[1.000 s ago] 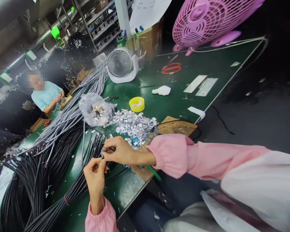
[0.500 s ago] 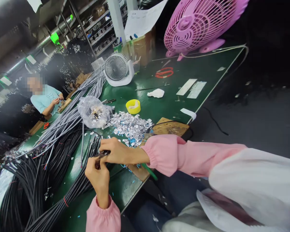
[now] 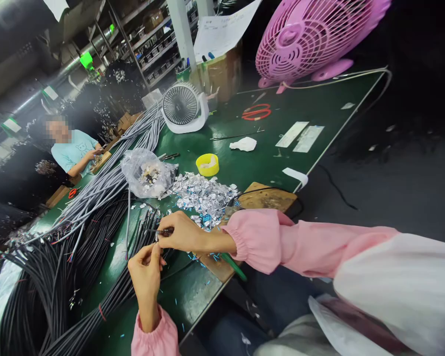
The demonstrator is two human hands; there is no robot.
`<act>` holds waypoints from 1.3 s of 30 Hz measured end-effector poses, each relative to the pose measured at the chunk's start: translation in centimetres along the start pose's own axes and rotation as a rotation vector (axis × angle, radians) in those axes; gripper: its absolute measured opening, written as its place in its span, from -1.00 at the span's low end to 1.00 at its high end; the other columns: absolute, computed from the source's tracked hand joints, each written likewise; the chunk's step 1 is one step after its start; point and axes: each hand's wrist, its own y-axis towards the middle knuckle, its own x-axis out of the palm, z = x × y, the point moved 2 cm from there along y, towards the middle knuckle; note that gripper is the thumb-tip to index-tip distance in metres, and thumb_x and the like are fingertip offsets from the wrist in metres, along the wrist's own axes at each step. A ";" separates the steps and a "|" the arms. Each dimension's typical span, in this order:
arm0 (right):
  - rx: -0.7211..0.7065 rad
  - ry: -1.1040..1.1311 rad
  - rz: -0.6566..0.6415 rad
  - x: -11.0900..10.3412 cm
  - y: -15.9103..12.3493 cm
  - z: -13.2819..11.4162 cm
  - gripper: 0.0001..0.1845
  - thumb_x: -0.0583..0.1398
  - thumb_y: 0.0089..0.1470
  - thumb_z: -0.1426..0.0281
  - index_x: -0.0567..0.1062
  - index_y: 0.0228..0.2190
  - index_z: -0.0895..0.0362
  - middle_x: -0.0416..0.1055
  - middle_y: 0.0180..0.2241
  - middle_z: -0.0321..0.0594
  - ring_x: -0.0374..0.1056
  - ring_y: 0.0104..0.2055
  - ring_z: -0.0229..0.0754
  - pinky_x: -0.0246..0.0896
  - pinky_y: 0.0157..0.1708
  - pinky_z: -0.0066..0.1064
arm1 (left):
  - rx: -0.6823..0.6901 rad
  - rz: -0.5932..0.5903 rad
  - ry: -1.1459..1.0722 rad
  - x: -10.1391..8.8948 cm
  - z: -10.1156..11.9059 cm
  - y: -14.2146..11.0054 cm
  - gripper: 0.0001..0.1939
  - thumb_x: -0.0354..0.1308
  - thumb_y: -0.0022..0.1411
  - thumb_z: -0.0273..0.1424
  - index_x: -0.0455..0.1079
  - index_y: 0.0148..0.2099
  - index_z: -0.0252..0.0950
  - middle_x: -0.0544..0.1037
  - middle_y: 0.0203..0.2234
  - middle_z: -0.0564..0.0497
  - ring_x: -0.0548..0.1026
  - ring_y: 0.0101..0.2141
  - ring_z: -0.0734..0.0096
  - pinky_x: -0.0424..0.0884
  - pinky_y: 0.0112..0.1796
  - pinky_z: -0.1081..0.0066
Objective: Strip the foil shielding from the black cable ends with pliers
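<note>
My right hand (image 3: 181,232) is closed around a small dark tool (image 3: 165,231) whose narrow tip points left. I cannot tell the tool's exact kind. Just below it, my left hand (image 3: 145,269) has thumb and fingers pinched together near the tool's tip; what they hold is too small to make out. Beneath and behind both hands runs a bundle of thin black cables (image 3: 114,291), tied with a red band. A heap of silver foil scraps (image 3: 203,195), mixed with blue bits, lies beyond my right hand.
On the green table (image 3: 259,163) are grey cables (image 3: 111,168), a clear plastic bag (image 3: 144,170), a yellow ring (image 3: 207,165), red-handled scissors (image 3: 256,112), a white fan (image 3: 183,106) and a pink fan (image 3: 292,44). A wooden board (image 3: 269,197) lies by the edge. A co-worker (image 3: 72,148) sits across.
My left hand's fingers have come together into a pinch close to the tool's tip. The dark tool has turned slightly in my right hand. The view has shifted a little.
</note>
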 end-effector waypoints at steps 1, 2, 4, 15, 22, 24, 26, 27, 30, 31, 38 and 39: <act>0.082 0.042 -0.014 0.1 0.1 0.1 -0.89 0.19 -0.26 0.51 0.42 -0.72 0.25 0.15 -0.73 -0.41 0.04 -0.61 -0.42 -0.11 -0.59 -0.56 | 0.013 0.005 0.003 0.1 0.0 -0.1 -0.71 0.16 -0.01 -0.23 0.42 -0.58 -0.37 0.30 -0.82 0.10 0.26 -0.75 0.51 0.14 -0.71 0.52; 0.150 0.074 -0.033 0.2 0.2 0.3 -0.88 0.18 -0.25 0.47 0.41 -0.71 0.24 0.16 -0.73 -0.41 0.04 -0.63 -0.42 -0.11 -0.61 -0.56 | 0.045 0.023 0.015 0.1 0.2 -0.2 -0.71 0.16 -0.01 -0.24 0.40 -0.60 -0.36 0.30 -0.81 0.11 0.26 -0.74 0.52 0.15 -0.69 0.53; 0.217 0.105 -0.064 0.3 0.3 0.4 -0.86 0.18 -0.24 0.42 0.41 -0.70 0.23 0.15 -0.75 -0.42 0.03 -0.66 -0.42 -0.11 -0.64 -0.56 | 0.140 0.087 0.081 0.2 0.6 -0.4 -0.71 0.14 0.03 -0.27 0.35 -0.62 -0.34 0.33 -0.76 0.09 0.28 -0.70 0.52 0.19 -0.65 0.53; -0.376 -0.178 -0.003 0.2 -1.0 -0.2 -0.87 0.20 -0.26 0.59 0.38 -0.73 0.25 0.20 -0.66 -0.35 0.03 -0.60 -0.42 -0.12 -0.60 -0.55 | 0.412 0.267 0.678 1.6 1.5 -0.9 -0.81 -0.05 -0.02 -0.62 0.28 -0.57 -0.32 0.34 -0.66 0.02 0.28 -0.62 0.47 0.10 -0.56 0.49; 0.039 0.122 0.211 -1.9 0.5 -0.5 -0.66 0.14 -0.09 0.45 0.26 -0.80 0.22 0.01 -0.76 -0.45 -0.07 -0.67 -0.46 -0.16 -0.63 -0.57 | 0.419 0.311 0.449 0.6 1.0 -0.2 -0.80 0.04 0.16 -0.40 0.42 -0.43 -0.34 0.46 -0.57 -0.03 0.40 -0.52 0.40 0.25 -0.47 0.45; -0.053 0.028 0.202 -2.2 0.5 -0.8 -0.67 0.16 -0.07 0.44 0.32 -0.78 0.24 0.07 -0.75 -0.42 -0.03 -0.65 -0.45 -0.14 -0.61 -0.55 | 0.400 0.346 0.389 0.2 1.3 -0.2 -0.78 0.03 0.17 -0.35 0.43 -0.42 -0.34 0.47 -0.58 -0.03 0.40 -0.53 0.40 0.27 -0.47 0.44; -0.161 -0.037 0.136 -2.0 0.2 -1.0 -0.82 0.19 -0.10 0.49 0.46 -0.67 0.25 0.21 -0.68 -0.38 0.05 -0.62 -0.44 -0.08 -0.58 -0.56 | 0.371 0.349 0.367 -0.1 1.5 -0.3 -0.74 0.02 0.17 -0.34 0.44 -0.45 -0.34 0.45 -0.60 -0.02 0.38 -0.55 0.41 0.26 -0.50 0.44; -0.206 -0.053 0.104 -1.8 0.1 -1.1 -0.89 0.20 -0.11 0.51 0.51 -0.60 0.25 0.28 -0.64 -0.35 0.09 -0.60 -0.43 -0.05 -0.56 -0.56 | 0.356 0.344 0.363 -0.2 1.6 -0.4 -0.73 0.02 0.16 -0.33 0.44 -0.48 -0.35 0.44 -0.61 -0.02 0.37 -0.56 0.42 0.25 -0.51 0.45; -0.294 -0.077 0.058 -1.4 -0.2 -1.1 -0.89 0.20 -0.10 0.54 0.56 -0.53 0.24 0.33 -0.61 -0.32 0.13 -0.59 -0.41 -0.01 -0.54 -0.56 | 0.318 0.312 0.354 -0.3 1.8 -0.4 -0.70 0.02 0.15 -0.32 0.43 -0.53 -0.34 0.42 -0.64 -0.02 0.35 -0.59 0.43 0.24 -0.54 0.46; -0.313 -0.083 0.056 -1.3 -0.2 -1.0 -0.88 0.19 -0.09 0.53 0.56 -0.53 0.23 0.34 -0.62 -0.31 0.13 -0.59 -0.41 -0.01 -0.54 -0.56 | 0.310 0.295 0.349 -0.2 1.8 -0.4 -0.69 0.02 0.15 -0.31 0.43 -0.53 -0.34 0.43 -0.65 -0.02 0.35 -0.60 0.43 0.24 -0.55 0.46; -0.361 -0.129 0.039 -1.4 -0.2 -1.0 -0.88 0.19 -0.13 0.59 0.54 -0.53 0.23 0.36 -0.58 -0.28 0.17 -0.53 -0.37 0.04 -0.50 -0.55 | 0.314 0.182 0.290 -0.2 1.2 -0.4 -0.71 -0.01 0.16 -0.32 0.45 -0.47 -0.33 0.48 -0.60 -0.04 0.41 -0.54 0.38 0.30 -0.49 0.43; -0.339 -0.118 0.029 -1.4 -0.1 -1.0 -0.89 0.19 -0.15 0.60 0.53 -0.54 0.23 0.35 -0.58 -0.29 0.17 -0.52 -0.37 0.04 -0.50 -0.54 | 0.314 0.169 0.276 -0.2 1.1 -0.4 -0.70 -0.03 0.17 -0.33 0.43 -0.49 -0.32 0.47 -0.60 -0.04 0.42 -0.53 0.38 0.31 -0.48 0.44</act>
